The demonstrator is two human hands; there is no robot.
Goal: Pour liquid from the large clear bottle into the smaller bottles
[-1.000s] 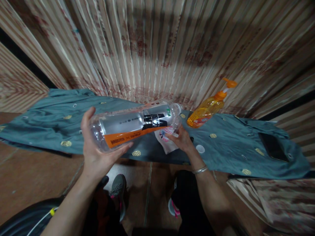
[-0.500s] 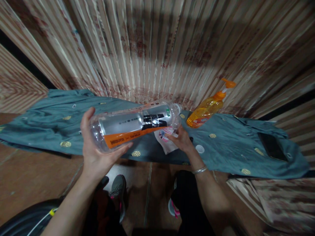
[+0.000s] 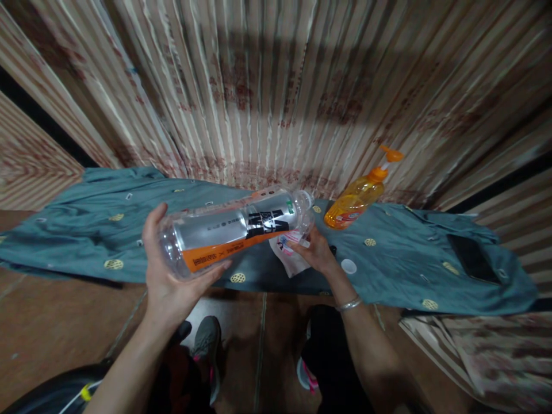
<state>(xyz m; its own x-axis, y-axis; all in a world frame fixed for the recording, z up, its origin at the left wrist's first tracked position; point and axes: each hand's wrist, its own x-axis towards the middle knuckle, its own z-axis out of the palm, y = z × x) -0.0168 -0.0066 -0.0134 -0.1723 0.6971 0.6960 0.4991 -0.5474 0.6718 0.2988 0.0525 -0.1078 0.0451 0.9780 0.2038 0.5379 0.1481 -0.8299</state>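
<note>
A teal cloth (image 3: 86, 230) dotted with small gold roundels covers the long counter. Behind the cloth, a pleated curtain (image 3: 267, 86) in beige stripes with faded red print fills the whole back, and a broad band of shadow crosses it high above. At the cloth's left end stands a wood-grain panel (image 3: 26, 172), with a dark gap (image 3: 43, 115) between it and the curtain. Below the cloth's near edge lies a reddish-brown tiled floor (image 3: 52, 328). Under the cloth's right end hangs more striped fabric (image 3: 474, 356). The light is dim and warm.
</note>
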